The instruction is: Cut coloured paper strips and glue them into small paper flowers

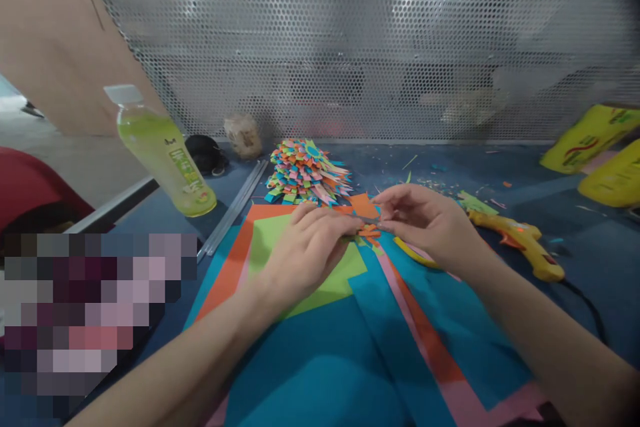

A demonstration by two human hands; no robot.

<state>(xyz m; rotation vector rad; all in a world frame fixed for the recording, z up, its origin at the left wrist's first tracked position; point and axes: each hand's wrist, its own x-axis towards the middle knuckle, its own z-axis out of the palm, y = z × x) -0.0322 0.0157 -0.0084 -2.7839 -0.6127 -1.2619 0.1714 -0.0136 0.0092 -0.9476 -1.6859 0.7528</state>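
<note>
My left hand (313,240) reaches over a lime green paper sheet (325,287), its fingers drawn together. Facing it is my right hand (433,220), with thumb and index finger curled toward each other. A thin greyish strip (370,219) spans the gap between the fingertips; its kind is too small to tell. Small cut orange paper pieces (370,233) lie just below the fingertips, and an orange paper piece (363,205) is just behind them. A yellow curved object (413,252) shows partly under my right hand. Behind my hands stands a cone of many coloured folded paper pieces (305,170).
Blue paper sheets (310,360) and long pink and orange strips (425,337) cover the front. A yellow glue gun (523,243) with cord lies right. A green drink bottle (165,160) and clear sticks (235,210) are left. Yellow packages (590,140) stand far right. A perforated metal panel (350,33) closes the back.
</note>
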